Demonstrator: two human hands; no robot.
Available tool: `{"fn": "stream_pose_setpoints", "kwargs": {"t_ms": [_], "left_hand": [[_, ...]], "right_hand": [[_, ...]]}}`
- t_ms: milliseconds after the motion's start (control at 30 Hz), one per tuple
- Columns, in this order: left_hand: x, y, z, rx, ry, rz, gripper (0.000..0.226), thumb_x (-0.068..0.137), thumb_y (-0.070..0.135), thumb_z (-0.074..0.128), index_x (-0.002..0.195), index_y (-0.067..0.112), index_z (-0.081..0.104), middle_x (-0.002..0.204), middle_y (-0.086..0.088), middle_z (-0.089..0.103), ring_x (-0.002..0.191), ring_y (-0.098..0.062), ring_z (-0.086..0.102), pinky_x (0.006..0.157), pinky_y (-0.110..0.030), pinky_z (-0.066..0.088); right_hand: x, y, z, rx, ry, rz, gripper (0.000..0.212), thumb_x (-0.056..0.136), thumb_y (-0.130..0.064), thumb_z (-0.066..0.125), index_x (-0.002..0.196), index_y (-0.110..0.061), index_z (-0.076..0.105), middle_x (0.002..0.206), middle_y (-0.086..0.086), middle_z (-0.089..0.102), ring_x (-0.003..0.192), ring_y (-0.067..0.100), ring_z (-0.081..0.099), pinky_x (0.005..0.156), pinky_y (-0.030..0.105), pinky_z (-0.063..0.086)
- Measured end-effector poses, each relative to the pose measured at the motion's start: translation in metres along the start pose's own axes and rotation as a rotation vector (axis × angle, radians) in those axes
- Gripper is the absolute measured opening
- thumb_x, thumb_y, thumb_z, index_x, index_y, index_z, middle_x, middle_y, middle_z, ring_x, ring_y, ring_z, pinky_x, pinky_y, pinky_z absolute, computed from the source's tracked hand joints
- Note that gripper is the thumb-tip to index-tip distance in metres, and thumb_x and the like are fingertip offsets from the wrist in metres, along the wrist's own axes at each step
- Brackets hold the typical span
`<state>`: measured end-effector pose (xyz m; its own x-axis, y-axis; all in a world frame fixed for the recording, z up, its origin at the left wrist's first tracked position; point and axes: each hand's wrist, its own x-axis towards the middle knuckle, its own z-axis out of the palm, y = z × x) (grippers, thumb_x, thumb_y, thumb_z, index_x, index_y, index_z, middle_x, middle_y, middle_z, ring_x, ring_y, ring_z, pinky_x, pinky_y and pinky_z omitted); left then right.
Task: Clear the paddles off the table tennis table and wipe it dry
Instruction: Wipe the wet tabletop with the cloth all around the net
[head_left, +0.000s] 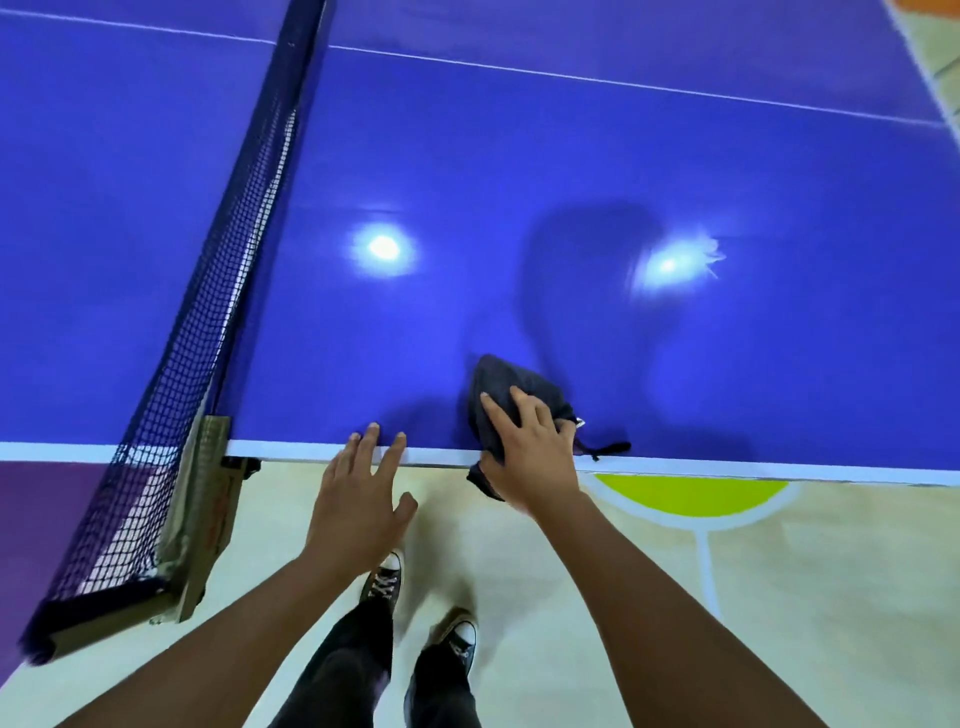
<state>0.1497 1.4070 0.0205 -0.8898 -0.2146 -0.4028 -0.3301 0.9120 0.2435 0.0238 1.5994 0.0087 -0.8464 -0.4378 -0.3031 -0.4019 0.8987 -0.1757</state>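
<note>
1. Cloth (498, 379), dark and soft, is bunched at the near edge of the desk (727, 364), right of the net (223, 270); one fold hangs over that edge.
2. It is pressed down by the right grip (530, 447), fingers spread and nearly straight on top, not curled round it.
3. The left grip (358, 493) is held open, fingertips touching the near edge.
4. No paddles are seen on the visible desk.
5. The cloth is judged light, limp and probably damp; it is best taken at its bunched middle, under the palm, so loose corners are not dragged.
</note>
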Motion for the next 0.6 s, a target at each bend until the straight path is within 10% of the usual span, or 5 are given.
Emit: {"fn": "stream_pose_setpoints", "kwargs": {"t_ms": [133, 600], "left_hand": [[0.001, -0.011, -0.022, 0.011, -0.093, 0.032, 0.062, 0.099, 0.042, 0.044, 0.156, 0.030, 0.023, 0.167, -0.006, 0.013, 0.151, -0.027, 0.020, 0.119, -0.040, 0.022], [-0.128, -0.038, -0.101, 0.029, 0.282, -0.024, 0.044, 0.094, 0.037, 0.046, 0.136, 0.026, 0.052, 0.133, 0.000, 0.052, 0.123, -0.025, 0.049, 0.108, -0.042, 0.037]], "right_hand": [[-0.019, -0.035, -0.011, 0.117, -0.046, 0.118, 0.058, 0.091, -0.029, 0.061, 0.144, -0.037, 0.041, 0.144, 0.001, 0.037, 0.129, 0.029, 0.039, 0.100, 0.046, 0.043], [-0.091, -0.122, -0.016, 0.586, 0.120, 0.064, 0.058, 0.081, -0.019, 0.069, 0.137, -0.033, 0.059, 0.123, -0.002, 0.054, 0.114, 0.024, 0.049, 0.100, 0.039, 0.045]]}}
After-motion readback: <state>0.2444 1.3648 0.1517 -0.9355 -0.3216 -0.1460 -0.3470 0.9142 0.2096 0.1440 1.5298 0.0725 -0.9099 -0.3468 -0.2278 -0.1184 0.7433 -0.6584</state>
